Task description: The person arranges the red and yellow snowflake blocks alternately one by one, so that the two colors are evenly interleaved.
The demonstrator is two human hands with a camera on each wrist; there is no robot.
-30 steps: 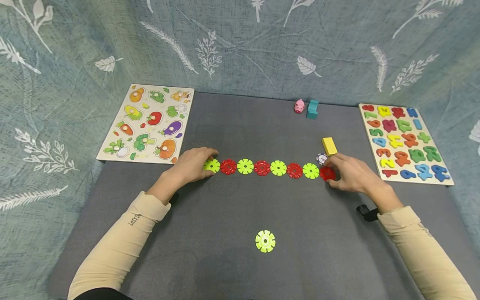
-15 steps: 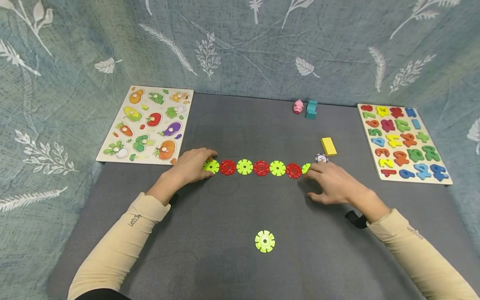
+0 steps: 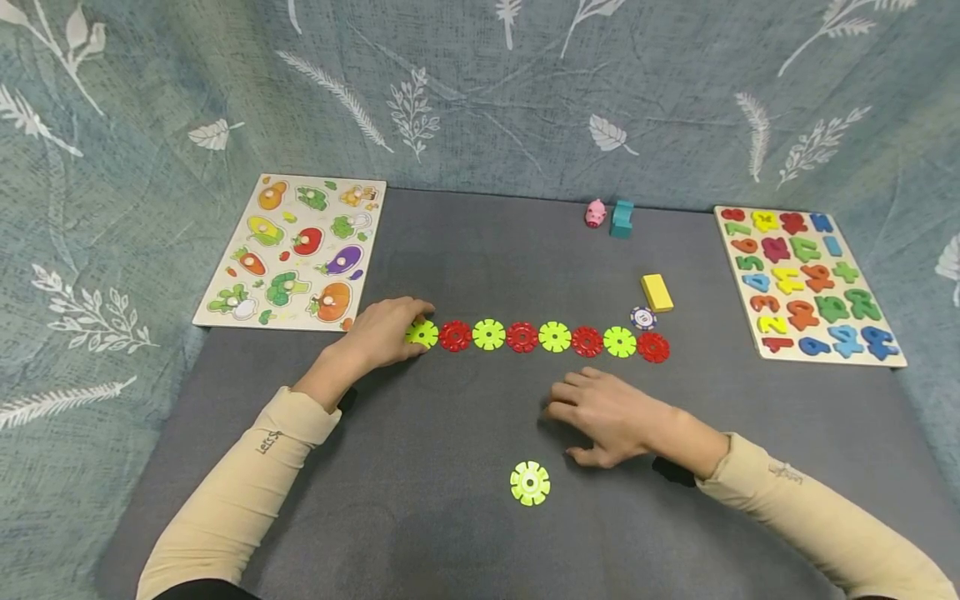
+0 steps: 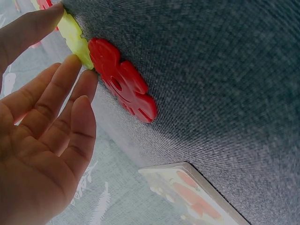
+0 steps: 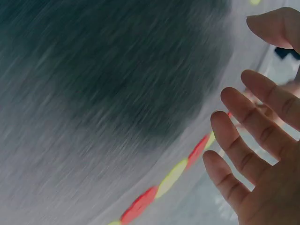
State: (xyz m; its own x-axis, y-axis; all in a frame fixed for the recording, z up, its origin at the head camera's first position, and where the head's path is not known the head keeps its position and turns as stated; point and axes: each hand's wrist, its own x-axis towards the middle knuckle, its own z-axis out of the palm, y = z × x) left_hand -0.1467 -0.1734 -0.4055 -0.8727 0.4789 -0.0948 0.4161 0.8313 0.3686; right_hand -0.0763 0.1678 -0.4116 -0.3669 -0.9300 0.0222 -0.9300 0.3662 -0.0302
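A row of notched plastic discs, yellow-green and red by turns, runs across the grey table. My left hand [image 3: 384,333] pinches a yellow-green disc [image 3: 423,334] near the row's left end between thumb and fingertips. In the left wrist view a red disc [image 4: 123,80] lies beyond that one, under the palm; the head view hides it. My right hand [image 3: 606,417] hovers below the row with loose fingers, holding nothing. Just left of its thumb lies a single yellow-green disc [image 3: 530,483]. A red disc [image 3: 653,347] ends the row on the right.
Above the row's right end are a poker chip [image 3: 642,318] and a yellow block [image 3: 657,293]. A pink pig [image 3: 596,213] and a teal block [image 3: 622,219] stand at the back. A vegetable puzzle board [image 3: 300,242] lies left, a number puzzle board [image 3: 765,312] right.
My right hand has let go of the red disc at the row's right end and moved left and toward me, near the single disc. The left hand has stayed in place.
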